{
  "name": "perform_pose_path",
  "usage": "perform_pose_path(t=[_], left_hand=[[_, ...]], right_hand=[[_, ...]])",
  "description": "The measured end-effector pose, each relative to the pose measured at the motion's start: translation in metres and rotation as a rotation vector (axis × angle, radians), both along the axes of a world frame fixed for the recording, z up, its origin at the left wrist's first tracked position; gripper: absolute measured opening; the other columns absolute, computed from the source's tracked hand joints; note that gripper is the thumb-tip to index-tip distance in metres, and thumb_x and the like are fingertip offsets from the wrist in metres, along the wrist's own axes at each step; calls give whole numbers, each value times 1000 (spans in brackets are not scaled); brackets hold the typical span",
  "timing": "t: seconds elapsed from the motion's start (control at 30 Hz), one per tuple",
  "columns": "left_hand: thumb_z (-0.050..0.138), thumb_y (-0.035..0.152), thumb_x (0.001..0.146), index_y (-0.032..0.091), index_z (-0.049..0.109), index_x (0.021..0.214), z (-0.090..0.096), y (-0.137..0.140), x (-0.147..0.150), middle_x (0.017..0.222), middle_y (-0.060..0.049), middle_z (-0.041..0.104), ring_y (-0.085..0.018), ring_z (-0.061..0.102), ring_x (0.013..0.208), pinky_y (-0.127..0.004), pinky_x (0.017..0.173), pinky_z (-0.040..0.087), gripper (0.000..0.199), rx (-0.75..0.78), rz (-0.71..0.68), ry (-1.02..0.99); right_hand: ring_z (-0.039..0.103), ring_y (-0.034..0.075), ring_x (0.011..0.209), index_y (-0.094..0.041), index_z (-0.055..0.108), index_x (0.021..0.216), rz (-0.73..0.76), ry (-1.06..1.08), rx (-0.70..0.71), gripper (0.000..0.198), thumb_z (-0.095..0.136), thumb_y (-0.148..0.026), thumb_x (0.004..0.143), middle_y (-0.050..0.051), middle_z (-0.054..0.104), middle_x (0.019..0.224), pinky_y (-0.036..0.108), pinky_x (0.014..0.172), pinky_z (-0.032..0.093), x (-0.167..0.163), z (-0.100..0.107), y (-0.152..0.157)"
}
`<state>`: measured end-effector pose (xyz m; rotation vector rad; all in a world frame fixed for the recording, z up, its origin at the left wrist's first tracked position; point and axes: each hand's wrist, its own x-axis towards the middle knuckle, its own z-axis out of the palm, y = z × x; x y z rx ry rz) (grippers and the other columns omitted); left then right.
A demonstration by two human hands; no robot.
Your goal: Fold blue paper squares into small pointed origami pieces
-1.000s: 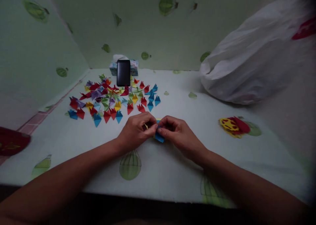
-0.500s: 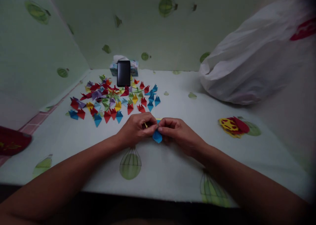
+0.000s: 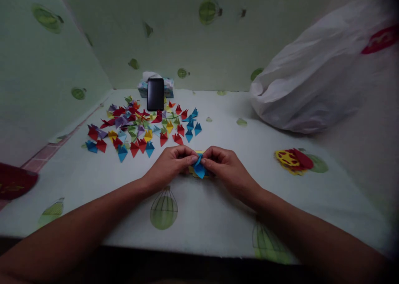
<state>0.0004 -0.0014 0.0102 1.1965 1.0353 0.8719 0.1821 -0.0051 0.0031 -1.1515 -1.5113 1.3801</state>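
The blue paper (image 3: 199, 170) was pinched by the fingertips of the left hand (image 3: 173, 163) and right hand (image 3: 227, 168), over a yellow piece (image 3: 195, 175). For a clean fold, its edges were best held aligned and creases pressed lightly.

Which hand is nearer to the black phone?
Left. The left hand is on the near side of the black phone, slightly right of it; the right hand is also on the near side, but farther right.
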Motion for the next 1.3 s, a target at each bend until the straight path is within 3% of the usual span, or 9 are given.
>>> perform_pose_path(t=[0.57, 0.87, 1.1, 1.3], left_hand=[[76, 24, 74, 13, 67, 76, 4, -2, 2, 68, 2, 65, -9, 61, 62, -23, 66, 53, 14, -55, 23, -47], [72, 24, 75, 13, 66, 76, 7, -3, 2, 70, 1, 63, -9, 57, 62, -22, 62, 47, 13, 16, 21, 74], [71, 24, 74, 13, 66, 76, 4, -2, 1, 71, 0, 63, -10, 53, 65, -22, 60, 41, 12, 168, 9, 228], [71, 29, 75, 14, 64, 79, 5, -3, 1, 71, 0, 64, -11, 60, 65, -24, 62, 47, 18, 58, -26, 115]], right_hand=[[45, 11, 55, -18, 57, 71, -1, -20, -9, 21, 64, -36, 80, -3, 53, 60, 26, 53, 34, -1, 0, -2], [46, 11, 53, -18, 57, 71, 18, -22, -26, 21, 64, -36, 80, -3, 54, 59, 26, 52, 35, -1, 0, -2], [46, 10, 52, -18, 56, 72, 30, -6, -45, 22, 63, -36, 82, -4, 53, 57, 26, 52, 35, -3, 2, -3], [48, 10, 51, -18, 56, 72, 38, -10, -45, 21, 63, -35, 83, -4, 54, 56, 26, 51, 36, -2, 2, -3]])
